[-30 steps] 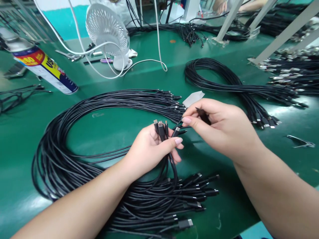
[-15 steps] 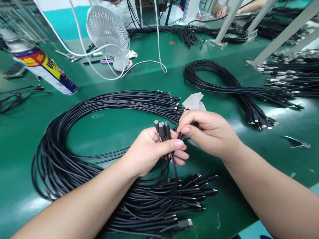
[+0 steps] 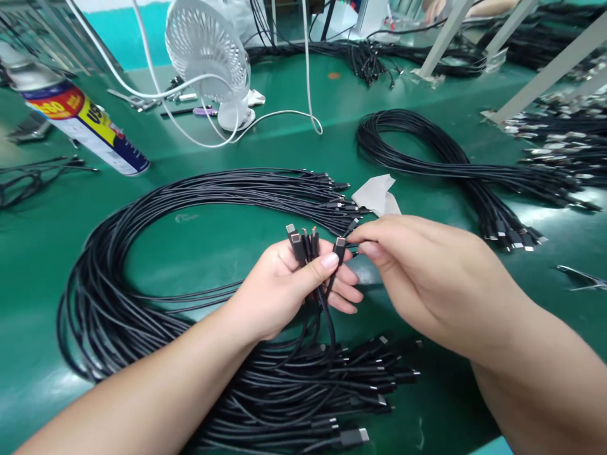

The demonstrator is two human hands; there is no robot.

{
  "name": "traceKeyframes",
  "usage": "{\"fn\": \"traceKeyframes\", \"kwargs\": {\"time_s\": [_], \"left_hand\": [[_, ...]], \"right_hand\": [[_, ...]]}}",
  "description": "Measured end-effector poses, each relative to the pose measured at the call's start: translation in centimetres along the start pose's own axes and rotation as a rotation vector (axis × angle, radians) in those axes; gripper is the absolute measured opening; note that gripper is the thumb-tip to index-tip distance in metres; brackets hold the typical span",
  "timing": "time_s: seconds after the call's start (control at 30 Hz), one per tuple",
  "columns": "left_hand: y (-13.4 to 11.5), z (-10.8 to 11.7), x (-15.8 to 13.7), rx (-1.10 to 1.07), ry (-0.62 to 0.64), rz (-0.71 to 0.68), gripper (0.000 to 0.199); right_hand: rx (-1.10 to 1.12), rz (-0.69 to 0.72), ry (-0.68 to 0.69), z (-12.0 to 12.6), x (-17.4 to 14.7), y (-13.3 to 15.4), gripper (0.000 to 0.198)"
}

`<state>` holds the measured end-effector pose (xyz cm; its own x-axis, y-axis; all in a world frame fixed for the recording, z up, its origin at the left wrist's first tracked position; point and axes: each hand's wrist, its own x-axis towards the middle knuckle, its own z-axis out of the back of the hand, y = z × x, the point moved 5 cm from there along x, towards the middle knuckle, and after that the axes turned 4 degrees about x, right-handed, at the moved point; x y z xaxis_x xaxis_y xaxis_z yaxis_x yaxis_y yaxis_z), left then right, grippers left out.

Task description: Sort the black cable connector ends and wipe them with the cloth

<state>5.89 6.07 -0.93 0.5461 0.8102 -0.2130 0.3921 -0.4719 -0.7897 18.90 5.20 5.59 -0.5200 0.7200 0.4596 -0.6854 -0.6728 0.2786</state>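
My left hand is closed round several black cable ends, their metal-tipped connectors pointing up above the thumb. One flat connector stands apart at the right, by the thumb tip. Just right of it, my right hand has thumb and index finger drawn into a pinch; what lies between them is hidden. Dark cable ends show right behind those fingertips. Under and around both hands lies a large looped bundle of black cables, with connector ends at the upper right and lower right.
A white fan with a looping white cord stands at the back, near a spray can. A second cable coil lies at the right, tweezers nearer me. White scrap rests behind my right hand. Slanted posts rise at the far right.
My right hand has drawn slightly right and turned its back more toward me. The connector formerly at its fingertips now stands upright by my left thumb. The view has shifted a little.
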Motion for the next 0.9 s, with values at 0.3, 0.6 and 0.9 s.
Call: {"fn": "traceKeyframes", "kwargs": {"time_s": [0.3, 0.6, 0.9], "left_hand": [[-0.2, -0.2, 0.0, 0.026, 0.032, 0.013, 0.021], [0.0, 0.5, -0.2, 0.061, -0.164, 0.042, 0.023], [0.8, -0.2, -0.3, 0.0, 0.073, 0.202, 0.03]], "right_hand": [[0.068, -0.051, -0.029, 0.0, 0.0, 1.0, 0.014], [0.521, -0.272, -0.02, -1.2, 1.0, -1.2, 0.02], [0.359, -0.321, 0.017, -2.2, 1.2, -3.0, 0.033]]}}
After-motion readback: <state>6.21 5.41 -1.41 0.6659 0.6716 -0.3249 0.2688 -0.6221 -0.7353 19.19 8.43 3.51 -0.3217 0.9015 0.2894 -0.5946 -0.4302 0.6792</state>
